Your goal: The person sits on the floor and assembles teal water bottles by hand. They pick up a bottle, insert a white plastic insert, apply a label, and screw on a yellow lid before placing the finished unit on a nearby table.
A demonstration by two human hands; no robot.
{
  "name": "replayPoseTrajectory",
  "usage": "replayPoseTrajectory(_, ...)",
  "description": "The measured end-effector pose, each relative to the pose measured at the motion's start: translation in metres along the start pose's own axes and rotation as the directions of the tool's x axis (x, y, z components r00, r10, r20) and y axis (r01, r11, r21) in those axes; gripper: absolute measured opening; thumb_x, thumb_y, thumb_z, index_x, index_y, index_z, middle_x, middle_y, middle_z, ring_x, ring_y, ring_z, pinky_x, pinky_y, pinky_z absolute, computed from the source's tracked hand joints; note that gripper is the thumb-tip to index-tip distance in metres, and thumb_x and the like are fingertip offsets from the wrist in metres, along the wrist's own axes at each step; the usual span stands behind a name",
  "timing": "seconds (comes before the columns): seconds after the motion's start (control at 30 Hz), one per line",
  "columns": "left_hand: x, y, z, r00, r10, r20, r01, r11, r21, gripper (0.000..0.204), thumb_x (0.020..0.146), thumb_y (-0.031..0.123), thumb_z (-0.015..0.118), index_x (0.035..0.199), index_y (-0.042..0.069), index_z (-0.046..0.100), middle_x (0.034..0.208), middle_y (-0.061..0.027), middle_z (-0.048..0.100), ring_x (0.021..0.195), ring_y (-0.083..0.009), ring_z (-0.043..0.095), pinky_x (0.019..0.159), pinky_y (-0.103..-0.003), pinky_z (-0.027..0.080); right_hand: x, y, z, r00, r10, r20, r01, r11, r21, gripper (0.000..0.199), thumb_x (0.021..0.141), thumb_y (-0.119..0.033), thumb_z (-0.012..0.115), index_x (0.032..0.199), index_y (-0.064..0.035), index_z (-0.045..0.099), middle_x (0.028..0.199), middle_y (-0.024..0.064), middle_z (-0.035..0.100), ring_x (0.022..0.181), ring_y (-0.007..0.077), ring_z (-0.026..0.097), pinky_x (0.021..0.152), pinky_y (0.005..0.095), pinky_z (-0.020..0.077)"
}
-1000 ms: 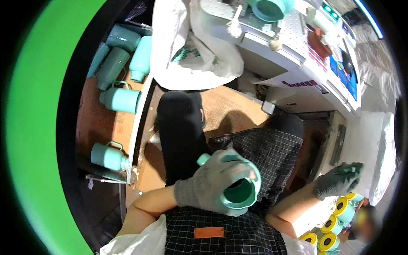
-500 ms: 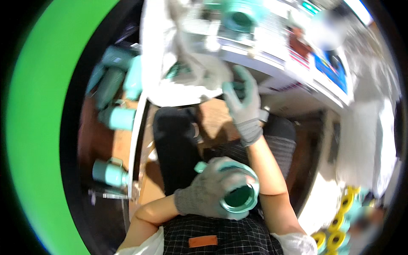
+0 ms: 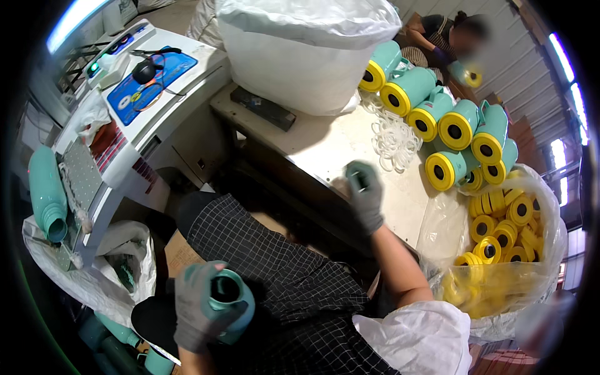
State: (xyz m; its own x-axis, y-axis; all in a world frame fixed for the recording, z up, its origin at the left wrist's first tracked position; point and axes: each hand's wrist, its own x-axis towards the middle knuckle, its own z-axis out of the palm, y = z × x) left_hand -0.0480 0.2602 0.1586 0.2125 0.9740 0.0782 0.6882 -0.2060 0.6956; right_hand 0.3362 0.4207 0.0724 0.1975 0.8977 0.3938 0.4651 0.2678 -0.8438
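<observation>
Gripping a teal bottle [image 3: 247, 301] mouth-up, the left hand [image 3: 195, 306] lies farther from the white rings [image 3: 397, 147], which sit ahead-right of the half-curled right hand [image 3: 364, 192], its grasp unclear.

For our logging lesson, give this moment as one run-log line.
left hand: holding teal bottle | right hand: near white tabletop, grip unclear | nearby: white loops, yellow-ended bottles

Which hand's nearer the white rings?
Right. The right hand is close to the white rings, at their lower left in the picture; the left hand is much farther off, holding a teal bottle.
</observation>
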Motion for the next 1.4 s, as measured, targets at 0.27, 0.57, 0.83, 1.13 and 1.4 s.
replayPoseTrajectory(0.27,0.004,-0.004,-0.003,0.992,-0.077,-0.097,0.059,0.983,-0.172,0.072,0.059,0.020,0.086,0.126,0.005,0.061,0.111,-0.0131,0.067,0.101,-0.0337,0.064,0.089,-0.046,0.053,0.117,0.092,-0.093,0.980,0.135,-0.149,-0.187,0.346,-0.919,0.035,0.090,-0.045,0.069,0.101,-0.0134,0.080,0.114,0.0132,0.069,0.110,0.0348,0.064,0.094,0.0466,0.0505)
replayPoseTrajectory(0.57,-0.010,-0.014,0.000,0.987,-0.094,-0.128,0.109,0.987,0.118,0.091,0.054,0.020,0.089,0.138,0.012,0.057,0.124,-0.0123,0.063,0.118,-0.0366,0.059,0.103,-0.048,0.048,0.116,0.067,-0.051,0.981,-0.138,-0.134,0.005,0.713,-0.701,0.028,0.091,-0.032,0.071,0.088,-0.0045,0.066,0.077,0.0181,0.069,0.067,0.0346,0.067,0.065,0.0453,0.0520)
replayPoseTrajectory(0.83,-0.029,-0.022,0.016,0.922,0.070,-0.381,-0.040,0.996,0.084,0.118,0.061,0.032,0.098,0.153,-0.002,0.033,0.132,-0.0203,0.053,0.115,-0.0387,0.063,0.093,-0.049,0.057,-0.027,-0.140,0.103,0.730,-0.099,0.677,-0.202,0.914,0.351,0.015,0.092,-0.015,0.077,0.099,-0.0042,0.069,0.088,0.0052,0.072,0.079,0.0104,0.067,0.066,0.0292,0.0541)
replayPoseTrajectory(1.13,-0.040,-0.009,-0.016,0.952,0.124,-0.280,-0.078,0.982,0.170,0.046,0.066,0.030,0.092,0.100,0.009,0.070,0.107,-0.0100,0.065,0.095,-0.0353,0.067,0.081,-0.046,0.057,-0.070,-0.178,0.141,0.280,-0.745,0.606,0.535,0.645,0.546,0.038,0.083,-0.040,0.078,0.101,-0.0084,0.071,0.093,0.0076,0.067,0.082,0.0265,0.070,0.070,0.0400,0.0554)
replayPoseTrajectory(1.4,-0.041,-0.014,-0.024,0.989,0.024,-0.143,-0.010,0.995,0.104,0.043,0.064,0.040,0.091,0.081,0.008,0.068,0.103,-0.0087,0.065,0.096,-0.0333,0.062,0.088,-0.048,0.049,-0.084,-0.192,0.127,0.157,-0.607,0.779,0.447,0.747,0.492,0.044,0.078,-0.044,0.083,0.109,-0.0155,0.070,0.111,0.0062,0.058,0.094,0.0258,0.057,0.081,0.0422,0.0450)
